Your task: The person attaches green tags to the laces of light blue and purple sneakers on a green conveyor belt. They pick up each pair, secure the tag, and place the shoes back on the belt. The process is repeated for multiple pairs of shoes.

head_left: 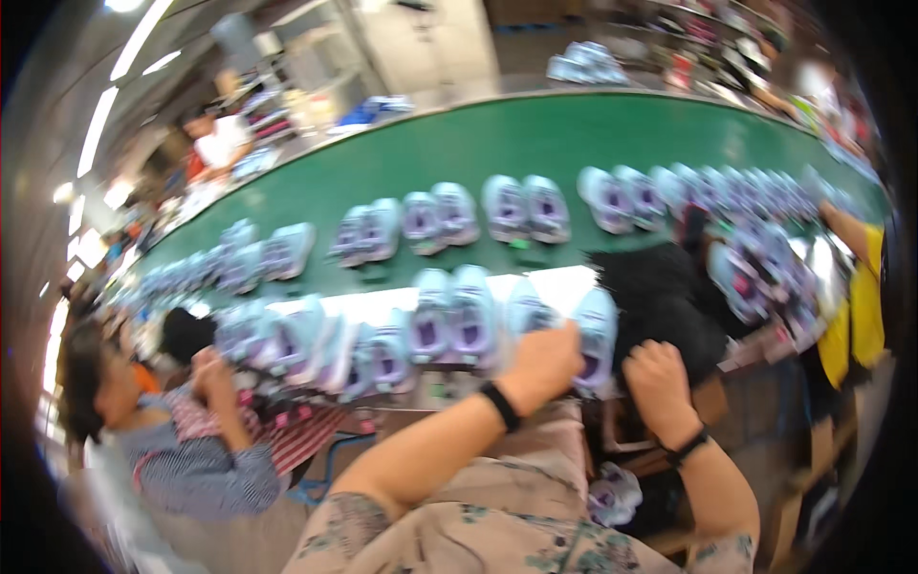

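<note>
My left hand (547, 365) is closed at the near edge of the bench, its fingers curled against the side of a light-blue and lilac shoe (597, 330). The grip itself is partly hidden and blurred. Another blue shoe (528, 306) shows just beyond that hand, its heel end covered. To the right, my right hand (660, 385) is closed like a fist at the front of a black, shaggy, fur-like pad (660, 297). Whatever its fingers may hold is too small or hidden to make out. Black bands circle both my wrists.
More blue shoes (449, 314) stand along the bench edge to the left. Beyond them a green conveyor belt (421, 153) carries rows of paired shoes (526, 209). A seated co-worker (206, 445) is at the left, and a yellow-clothed person (865, 306) reaches in at the right, near heaped shoes (760, 273).
</note>
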A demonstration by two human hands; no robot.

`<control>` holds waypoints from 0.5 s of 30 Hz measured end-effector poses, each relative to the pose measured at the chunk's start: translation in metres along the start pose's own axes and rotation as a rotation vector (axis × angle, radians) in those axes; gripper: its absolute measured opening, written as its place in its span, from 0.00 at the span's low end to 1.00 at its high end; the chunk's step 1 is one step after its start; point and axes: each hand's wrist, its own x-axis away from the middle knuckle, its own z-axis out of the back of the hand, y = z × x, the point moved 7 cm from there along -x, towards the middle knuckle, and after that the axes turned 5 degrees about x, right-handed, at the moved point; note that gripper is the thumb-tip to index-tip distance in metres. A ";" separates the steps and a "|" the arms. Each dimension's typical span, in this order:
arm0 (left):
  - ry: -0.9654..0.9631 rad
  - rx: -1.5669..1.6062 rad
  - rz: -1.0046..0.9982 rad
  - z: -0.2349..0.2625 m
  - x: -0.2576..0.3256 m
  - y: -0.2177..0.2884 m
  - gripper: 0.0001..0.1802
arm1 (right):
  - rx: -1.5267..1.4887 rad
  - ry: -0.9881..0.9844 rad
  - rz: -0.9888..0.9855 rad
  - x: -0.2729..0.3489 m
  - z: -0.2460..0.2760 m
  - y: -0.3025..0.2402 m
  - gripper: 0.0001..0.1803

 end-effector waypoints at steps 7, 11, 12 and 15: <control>0.022 0.061 0.119 0.144 -0.037 -0.032 0.13 | -0.219 0.133 0.048 -0.012 0.038 -0.023 0.03; 0.081 0.016 0.142 0.243 -0.040 -0.135 0.16 | -0.668 -0.116 0.093 -0.001 0.022 -0.059 0.04; 0.077 0.110 0.274 0.260 -0.035 -0.163 0.15 | -0.973 -0.292 -0.044 -0.001 0.015 -0.070 0.02; 0.230 -0.156 0.432 0.309 -0.008 -0.268 0.16 | -1.842 -0.779 -0.161 0.006 0.004 -0.138 0.05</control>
